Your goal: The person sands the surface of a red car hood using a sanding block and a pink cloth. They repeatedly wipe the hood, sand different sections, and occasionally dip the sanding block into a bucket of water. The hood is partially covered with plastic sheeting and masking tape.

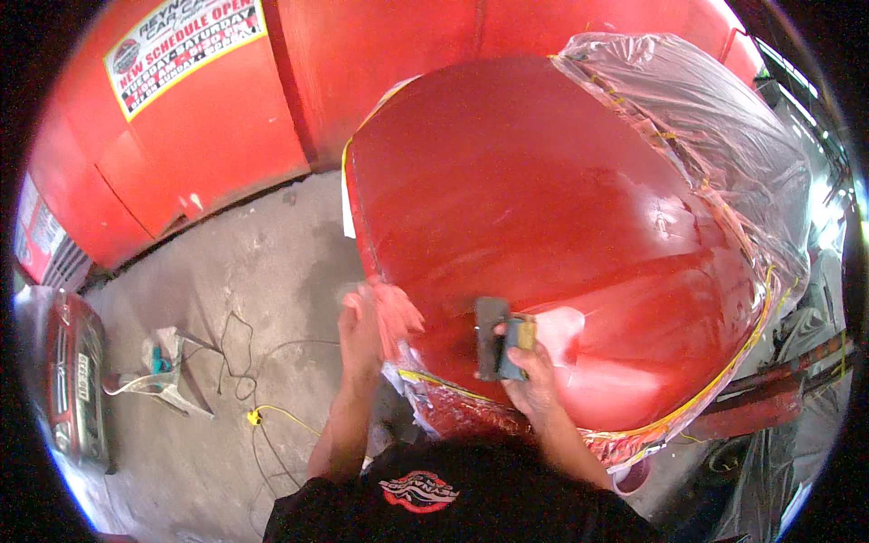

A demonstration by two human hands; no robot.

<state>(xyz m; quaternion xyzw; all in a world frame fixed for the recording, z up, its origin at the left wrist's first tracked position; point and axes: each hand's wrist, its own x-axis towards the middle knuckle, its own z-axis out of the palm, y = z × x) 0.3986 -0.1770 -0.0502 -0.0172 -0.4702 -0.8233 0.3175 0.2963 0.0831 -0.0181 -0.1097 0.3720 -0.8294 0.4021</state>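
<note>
In front of me lies a red car hood (534, 199), glossy and wet-looking in places, its edges lined with yellow tape. My left hand (358, 328), blurred by motion, is closed on a pinkish-red cloth (396, 314) at the hood's left edge. Over the near part of the hood, my right hand (529, 369) grips a sanding block (520, 333) with a grey-blue and yellow body. A dark flat rectangular face (490, 337) shows on the block's left side. Whether that face touches the hood, I cannot tell.
Clear plastic sheeting (724, 118) covers the car beyond the hood's right side. A red metal wall (208, 172) stands behind. On the concrete floor (299, 244) to the left are a small stool (163, 376), cables (243, 362) with a yellow plug (254, 417), and a car bumper (77, 380).
</note>
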